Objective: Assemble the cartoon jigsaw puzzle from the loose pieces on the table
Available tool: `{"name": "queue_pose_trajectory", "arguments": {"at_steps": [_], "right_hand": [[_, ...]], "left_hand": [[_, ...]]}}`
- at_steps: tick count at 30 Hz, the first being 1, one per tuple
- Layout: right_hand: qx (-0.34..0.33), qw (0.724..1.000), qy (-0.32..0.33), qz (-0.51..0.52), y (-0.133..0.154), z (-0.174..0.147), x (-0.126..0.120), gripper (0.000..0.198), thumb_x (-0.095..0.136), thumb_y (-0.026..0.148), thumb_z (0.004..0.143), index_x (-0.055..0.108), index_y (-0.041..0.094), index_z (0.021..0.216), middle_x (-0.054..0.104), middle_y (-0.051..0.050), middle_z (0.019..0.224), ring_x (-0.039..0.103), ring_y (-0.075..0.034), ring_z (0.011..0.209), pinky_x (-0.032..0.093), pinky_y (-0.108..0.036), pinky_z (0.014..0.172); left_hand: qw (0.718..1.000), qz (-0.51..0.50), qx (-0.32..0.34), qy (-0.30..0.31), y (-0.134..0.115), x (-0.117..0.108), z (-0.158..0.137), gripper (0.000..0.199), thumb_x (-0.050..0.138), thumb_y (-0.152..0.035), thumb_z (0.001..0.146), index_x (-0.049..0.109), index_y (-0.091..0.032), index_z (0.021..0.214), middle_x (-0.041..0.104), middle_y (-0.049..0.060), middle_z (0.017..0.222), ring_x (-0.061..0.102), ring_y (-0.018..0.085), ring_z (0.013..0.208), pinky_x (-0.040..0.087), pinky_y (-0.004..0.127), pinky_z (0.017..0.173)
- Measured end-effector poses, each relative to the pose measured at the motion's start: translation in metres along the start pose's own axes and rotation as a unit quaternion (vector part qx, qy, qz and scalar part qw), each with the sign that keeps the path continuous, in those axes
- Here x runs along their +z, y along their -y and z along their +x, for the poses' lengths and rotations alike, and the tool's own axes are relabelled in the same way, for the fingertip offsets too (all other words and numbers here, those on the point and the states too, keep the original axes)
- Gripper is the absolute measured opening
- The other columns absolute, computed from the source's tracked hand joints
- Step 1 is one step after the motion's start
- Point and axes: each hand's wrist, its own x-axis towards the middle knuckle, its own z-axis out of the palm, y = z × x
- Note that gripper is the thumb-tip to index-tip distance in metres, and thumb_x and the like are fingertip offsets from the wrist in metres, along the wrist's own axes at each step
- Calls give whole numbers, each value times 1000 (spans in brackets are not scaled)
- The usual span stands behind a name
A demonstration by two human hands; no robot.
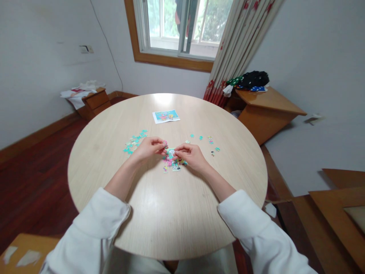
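My left hand (150, 147) pinches a small pink jigsaw puzzle piece (165, 144) between thumb and fingertips, just above the table. Opposite it, my right hand (192, 156) has thumb and fingers closed at a puzzle piece with a white figure (171, 152), at the upper edge of a colourful cluster. That cluster of puzzle pieces (170, 163), pink, teal and white, lies below and between my hands, partly covered by the right fingers. Which of its pieces are joined I cannot tell. A loose piece (165, 169) sits at its lower left.
A teal pile of puzzle pieces (134, 142) lies left of my left hand. Several scattered pieces (210, 140) are at the right. A picture sheet (166, 116) rests farther back on the round table (171, 217). Behind stand a window and a wooden cabinet (265, 110) with cloths.
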Motion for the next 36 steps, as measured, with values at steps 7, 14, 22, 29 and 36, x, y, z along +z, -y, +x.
{"name": "queue_pose_trajectory", "arguments": {"at_steps": [7, 14, 22, 29, 36], "right_hand": [[-11, 999, -29, -28, -1, 3, -3, 24, 73, 34, 60, 62, 16, 70, 65, -1, 63, 64, -14, 57, 51, -28, 57], [-5, 999, -15, -48, 2, 0, -1, 24, 71, 34, 62, 61, 15, 72, 64, -1, 62, 64, -14, 58, 49, -26, 55], [-11, 999, -13, -47, 0, 0, -4, 26, 72, 36, 61, 62, 15, 73, 64, 0, 61, 63, -13, 56, 50, -27, 57], [-10, 999, -15, -52, -3, 1, -6, 26, 71, 37, 63, 61, 15, 74, 63, 0, 60, 61, -13, 54, 49, -27, 55], [-14, 998, -14, -56, -5, 2, -8, 26, 70, 37, 63, 61, 15, 74, 63, 0, 60, 60, -13, 54, 49, -26, 54]], "left_hand": [[1000, 6, -7, -24, 3, -12, 3, 21, 73, -20, 65, 59, -11, 78, 65, 2, 59, 62, 12, 54, 53, 30, 65], [999, 5, -17, -29, 3, -19, 5, 17, 69, -15, 70, 62, -9, 83, 68, 4, 64, 66, 13, 63, 53, 35, 77], [999, 31, -5, -38, 7, -25, 9, 25, 70, -15, 68, 66, -7, 91, 71, 8, 76, 66, 14, 68, 51, 35, 80], [996, 37, 10, -74, 7, -29, 9, 41, 76, -18, 59, 67, -7, 98, 72, 8, 79, 67, 18, 76, 50, 36, 81], [993, 19, 35, -109, 7, -32, 10, 48, 80, -28, 51, 68, -7, 92, 70, 7, 78, 65, 17, 73, 50, 35, 78]]}}
